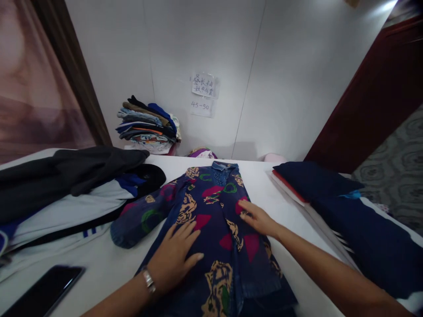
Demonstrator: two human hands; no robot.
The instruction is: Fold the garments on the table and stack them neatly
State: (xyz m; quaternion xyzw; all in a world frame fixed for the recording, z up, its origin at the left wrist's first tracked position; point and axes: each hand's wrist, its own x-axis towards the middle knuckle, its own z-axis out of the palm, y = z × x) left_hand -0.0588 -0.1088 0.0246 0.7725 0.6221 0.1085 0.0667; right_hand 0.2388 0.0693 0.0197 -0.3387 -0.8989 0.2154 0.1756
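A dark blue denim jacket [211,224] with magenta, green and tan patterns lies front up on the white table [261,176], its collar at the far end. One sleeve [145,215] stretches out to the left; the right one does not show. My left hand [175,255], with a bracelet at the wrist, rests flat on the left front panel, fingers spread. On the other front panel lies my right hand [259,218], its fingers stretched out and the thumb apart. Neither hand grips the cloth.
Loose dark and white clothes [82,189] lie heaped at left, with a phone [46,288] in front. A folded clothes stack [148,125] stands at the back. Folded navy garments [357,224] lie at right. Paper notes [203,94] hang on the wall.
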